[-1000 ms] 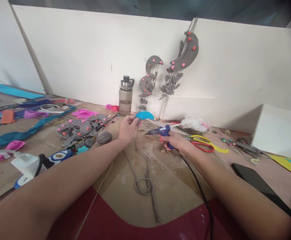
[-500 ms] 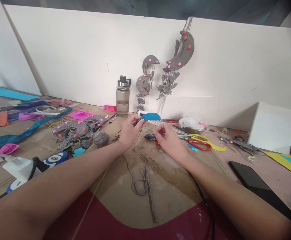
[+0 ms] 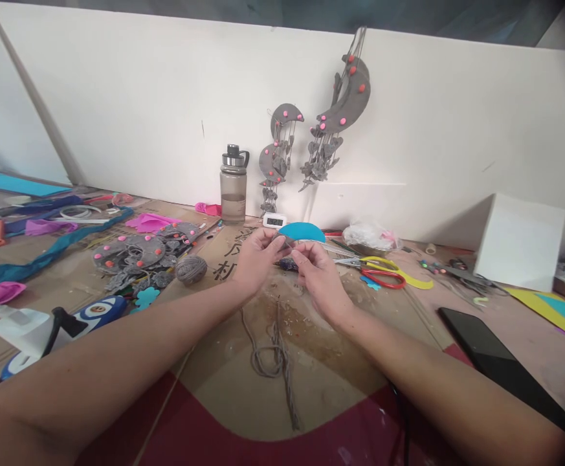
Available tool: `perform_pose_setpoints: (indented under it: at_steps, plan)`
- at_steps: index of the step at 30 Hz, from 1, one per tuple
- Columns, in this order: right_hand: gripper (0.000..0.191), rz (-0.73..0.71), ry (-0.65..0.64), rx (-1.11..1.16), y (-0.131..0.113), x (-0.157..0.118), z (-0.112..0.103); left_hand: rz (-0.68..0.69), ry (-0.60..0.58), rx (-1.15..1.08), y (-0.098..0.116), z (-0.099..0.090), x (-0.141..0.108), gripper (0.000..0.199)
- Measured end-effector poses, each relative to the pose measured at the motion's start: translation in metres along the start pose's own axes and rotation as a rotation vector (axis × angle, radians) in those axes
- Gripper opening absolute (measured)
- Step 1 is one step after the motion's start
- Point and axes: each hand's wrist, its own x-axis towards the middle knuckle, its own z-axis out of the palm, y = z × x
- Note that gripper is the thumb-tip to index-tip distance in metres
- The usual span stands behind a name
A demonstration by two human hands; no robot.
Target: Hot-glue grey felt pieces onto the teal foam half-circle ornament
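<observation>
My left hand (image 3: 259, 259) pinches a crescent piece that shows a blue face (image 3: 303, 232) and a grey part (image 3: 283, 242) near the fingertips. Close beside it on the right, the fingers of my right hand (image 3: 315, 265) are pressed together at the grey part; a thin strand seems to be between them, too small to make out. Below the hands, grey yarn (image 3: 268, 362) lies looped on the cardboard, its ends running toward me. A dark-handled tool (image 3: 288, 264) lies partly hidden behind my right fingers.
Left are a yarn ball (image 3: 191, 269), grey felt moons (image 3: 139, 254) and a white plug (image 3: 24, 330). Behind stand a bottle (image 3: 233, 188) and a small clock (image 3: 274, 221). Right are scissors (image 3: 383, 275) and a black phone (image 3: 481, 343). Felt mobiles (image 3: 347, 110) hang on the white board.
My right hand has moved up and left to meet the piece in my left hand. The blue face now shows larger. The view has shifted slightly.
</observation>
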Motion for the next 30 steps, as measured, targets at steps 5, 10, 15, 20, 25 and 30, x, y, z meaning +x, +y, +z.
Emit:
perform_pose_setpoints:
  at_steps: [5, 10, 15, 20, 25, 30]
  plan:
    - [0.017, -0.054, 0.025, -0.183, 0.011, 0.006, -0.007, -0.140, -0.004, -0.213, -0.006, 0.000, -0.005, 0.022]
    - [0.019, -0.045, 0.045, -0.186, 0.016, 0.007, -0.008, -0.181, 0.014, -0.279, -0.008, 0.000, -0.008, 0.022]
    - [0.021, -0.045, 0.053, -0.194, 0.016, 0.007, -0.009, -0.177, 0.034, -0.255, -0.006, 0.000, -0.008, 0.022]
    - [0.024, -0.015, 0.072, -0.161, 0.017, 0.007, -0.008, -0.162, 0.044, -0.228, -0.005, 0.000, -0.008, 0.023]
    - [0.025, -0.005, 0.126, -0.144, 0.020, 0.006, -0.006, -0.162, 0.046, -0.227, -0.005, 0.001, -0.009, 0.023]
    - [0.025, -0.030, 0.164, -0.113, 0.025, 0.006, -0.006, -0.183, 0.045, -0.221, -0.004, 0.002, -0.010, 0.024]
